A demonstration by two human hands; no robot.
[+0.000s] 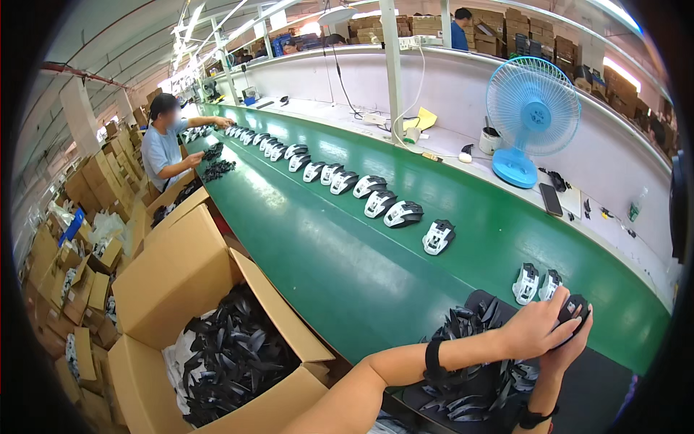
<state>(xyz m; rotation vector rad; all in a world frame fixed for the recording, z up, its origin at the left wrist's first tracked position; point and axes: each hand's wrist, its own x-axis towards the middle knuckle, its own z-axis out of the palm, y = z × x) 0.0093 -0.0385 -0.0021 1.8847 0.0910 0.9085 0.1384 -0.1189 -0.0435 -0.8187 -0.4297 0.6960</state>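
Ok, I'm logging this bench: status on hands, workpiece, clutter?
Left hand, right hand on black mouse shell. Two white-and-black mouse shells beyond. Curved black pieces heaped beneath left forearm.

Blk wristbands [433, 358], L + R

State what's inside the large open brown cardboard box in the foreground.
The open brown cardboard box holds a heap of curved, glossy black pieces, with whitish sheet material showing at its left. Whatever lies under the heap is covered.

Shells [403, 214] on table [318, 239], parts [238, 358] in carton [181, 264]; fan [535, 114] behind
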